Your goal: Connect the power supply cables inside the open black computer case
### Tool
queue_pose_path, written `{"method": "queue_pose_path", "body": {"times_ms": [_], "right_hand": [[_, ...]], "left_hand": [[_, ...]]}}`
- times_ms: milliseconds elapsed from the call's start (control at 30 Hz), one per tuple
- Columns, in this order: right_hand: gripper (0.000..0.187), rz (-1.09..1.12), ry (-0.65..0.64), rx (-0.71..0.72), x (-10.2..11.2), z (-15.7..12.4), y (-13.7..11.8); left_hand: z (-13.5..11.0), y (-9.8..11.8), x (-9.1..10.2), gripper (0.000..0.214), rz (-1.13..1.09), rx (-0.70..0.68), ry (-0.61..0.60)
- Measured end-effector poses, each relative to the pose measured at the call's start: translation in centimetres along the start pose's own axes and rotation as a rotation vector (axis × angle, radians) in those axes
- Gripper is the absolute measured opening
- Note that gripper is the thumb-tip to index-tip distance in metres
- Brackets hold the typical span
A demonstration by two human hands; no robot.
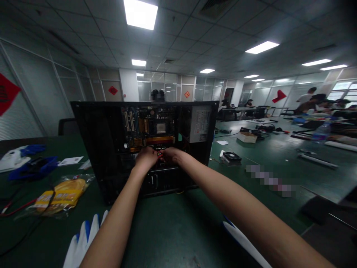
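A black computer case (89,149) stands on the green table in front of me, its open side facing me. Both hands reach into its lower middle. My left hand (147,156) and my right hand (170,155) are closed close together, around a small red and black cable (160,155); the fingertips are partly hidden. Just above them is the motherboard (156,118), with a square silver processor socket (161,128) and orange memory slots (158,140). A silver power supply (200,124) sits in the upper right corner of the case.
Left on the table (167,223) lie a yellow bread packet (63,195) and a blue tray (35,168). White-and-blue gloves (83,238) rest near my forearms. To the right are a cooling fan (231,158), a cardboard box (247,137) and a water bottle (321,133). People sit farther back.
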State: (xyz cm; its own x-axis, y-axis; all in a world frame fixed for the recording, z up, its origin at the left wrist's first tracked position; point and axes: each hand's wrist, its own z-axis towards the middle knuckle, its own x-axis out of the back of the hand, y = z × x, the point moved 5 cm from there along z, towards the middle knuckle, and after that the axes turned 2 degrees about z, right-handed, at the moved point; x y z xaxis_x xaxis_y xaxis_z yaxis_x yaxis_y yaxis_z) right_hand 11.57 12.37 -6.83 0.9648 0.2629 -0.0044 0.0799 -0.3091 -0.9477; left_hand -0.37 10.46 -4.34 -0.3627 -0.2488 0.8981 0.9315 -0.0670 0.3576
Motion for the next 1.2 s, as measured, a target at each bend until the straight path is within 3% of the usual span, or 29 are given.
{"method": "queue_pose_path", "body": {"times_ms": [267, 333, 400, 467, 600, 733, 1033, 1200], "right_hand": [[0.033, -0.156, 0.037, 0.021, 0.9, -0.7, 0.0], [0.041, -0.409, 0.148, 0.166, 1.8, -0.8, -0.7], [0.049, -0.713, 0.295, 0.399, 2.2, -1.2, -1.8], [0.056, -0.869, 0.369, 0.608, 2.0, -1.7, -2.7], [0.060, -0.818, 0.332, 0.862, 1.2, -3.0, -3.6], [0.054, -0.765, 0.275, 1.003, 0.3, -4.8, -3.9], [0.052, -0.737, 0.251, 1.059, 0.4, -6.2, -3.8], [0.053, -0.716, 0.155, 1.044, 0.1, -6.2, -3.7]], "left_hand": [[-1.4, 1.2, 1.3, 0.035, 0.101, 0.003, 0.026], [-1.8, 1.7, 1.8, 0.039, 0.161, -0.015, 0.080], [-2.2, 2.2, 2.1, 0.043, 0.240, -0.037, 0.145], [-2.5, 2.6, 2.1, 0.045, 0.305, -0.057, 0.167], [-2.4, 3.0, 1.6, 0.043, 0.336, -0.083, 0.103], [-2.4, 3.0, 1.4, 0.037, 0.350, -0.087, 0.036], [-2.9, 4.0, 1.5, 0.033, 0.400, -0.079, 0.040], [-3.1, 3.5, 1.7, 0.042, 0.439, -0.006, 0.050]]}}
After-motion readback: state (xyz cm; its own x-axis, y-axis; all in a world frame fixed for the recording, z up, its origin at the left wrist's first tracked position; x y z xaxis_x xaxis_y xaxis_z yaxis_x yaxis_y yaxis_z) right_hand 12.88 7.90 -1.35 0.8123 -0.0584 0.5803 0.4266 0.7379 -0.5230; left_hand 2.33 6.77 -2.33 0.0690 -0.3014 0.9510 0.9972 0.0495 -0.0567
